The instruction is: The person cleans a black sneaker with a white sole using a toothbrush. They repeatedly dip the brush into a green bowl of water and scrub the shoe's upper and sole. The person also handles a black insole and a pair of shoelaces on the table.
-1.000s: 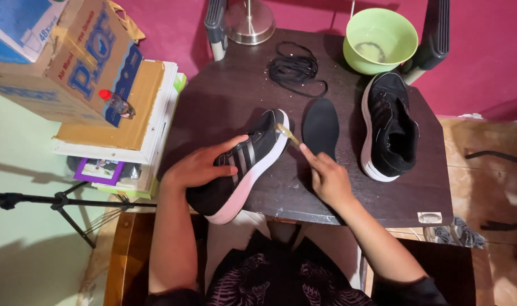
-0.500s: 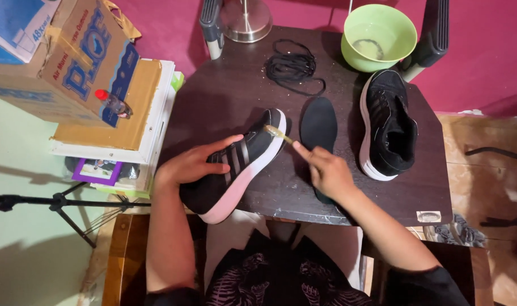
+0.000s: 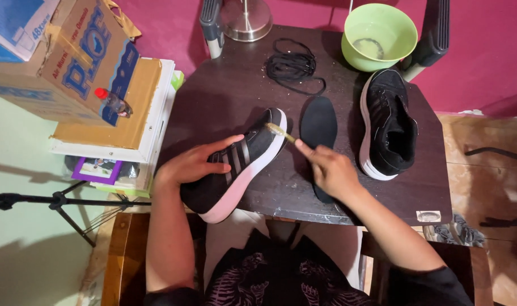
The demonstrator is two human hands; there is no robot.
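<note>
At the worktop's near edge the left hand clasps a black shoe overhanging it, the right hand pinches a small brush against its toe, beyond them bare worktop before laces.

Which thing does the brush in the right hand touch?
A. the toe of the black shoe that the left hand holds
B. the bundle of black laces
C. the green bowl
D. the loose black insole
A: the brush in the right hand meets the toe of the black shoe that the left hand steadies.
</note>
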